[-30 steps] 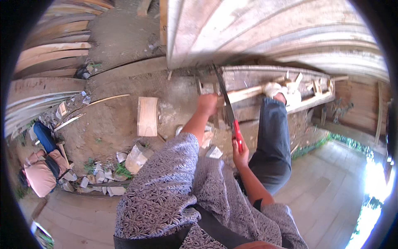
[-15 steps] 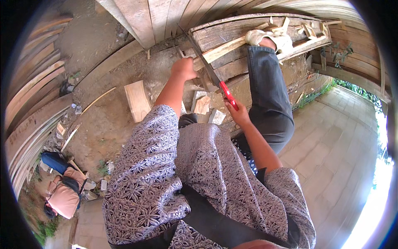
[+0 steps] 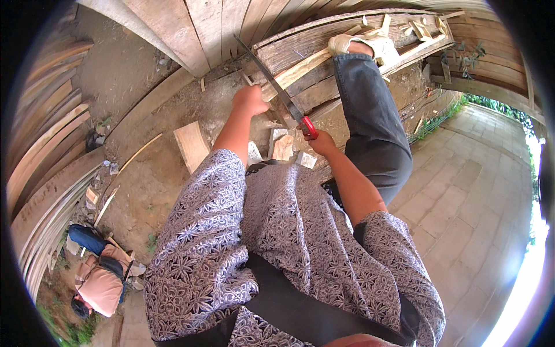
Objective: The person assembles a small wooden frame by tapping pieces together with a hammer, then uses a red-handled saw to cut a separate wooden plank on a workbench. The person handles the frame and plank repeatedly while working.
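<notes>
My right hand [image 3: 321, 143] is closed round the red handle of a handsaw [image 3: 269, 76]. The long dark blade slants up and to the left, crossing a pale wooden strip [image 3: 312, 65] near its left end. My left hand [image 3: 250, 100] is closed at that end, on the left of the blade; its fingers are partly hidden. The strip lies along a rough plank bench [image 3: 289, 41]. My foot in a light shoe [image 3: 341, 44] rests on the bench, over the strip.
Wood offcuts [image 3: 421, 32] lie at the bench's far right. Below it on the dirt are a short board [image 3: 191, 146] and several blocks [image 3: 282, 148]. Plank walls [image 3: 205, 29] stand behind. A person [image 3: 103, 283] bends at lower left. Paving [image 3: 462, 179] lies to the right.
The view has shifted a little, moving the bench and foot left in the picture. The saw still crosses the strip, and less of its red handle shows above my right hand.
</notes>
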The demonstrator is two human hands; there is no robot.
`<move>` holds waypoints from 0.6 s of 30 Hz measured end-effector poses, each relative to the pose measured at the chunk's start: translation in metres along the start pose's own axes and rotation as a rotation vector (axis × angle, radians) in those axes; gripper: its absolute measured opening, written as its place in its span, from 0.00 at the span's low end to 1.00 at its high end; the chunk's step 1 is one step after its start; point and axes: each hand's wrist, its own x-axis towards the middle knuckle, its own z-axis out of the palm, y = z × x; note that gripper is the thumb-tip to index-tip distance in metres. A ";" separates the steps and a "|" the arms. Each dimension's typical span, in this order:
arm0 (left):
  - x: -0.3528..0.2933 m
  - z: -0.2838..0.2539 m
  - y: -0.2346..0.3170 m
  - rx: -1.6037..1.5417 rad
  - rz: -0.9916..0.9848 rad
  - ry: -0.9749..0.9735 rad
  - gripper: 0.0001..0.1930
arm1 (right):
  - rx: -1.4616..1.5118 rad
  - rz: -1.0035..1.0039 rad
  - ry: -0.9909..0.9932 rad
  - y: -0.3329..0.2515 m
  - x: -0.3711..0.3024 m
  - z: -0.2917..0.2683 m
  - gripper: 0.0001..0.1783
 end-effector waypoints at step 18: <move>0.015 0.003 -0.012 -0.073 0.057 -0.086 0.25 | -0.126 0.051 0.135 -0.113 -0.081 -0.051 0.22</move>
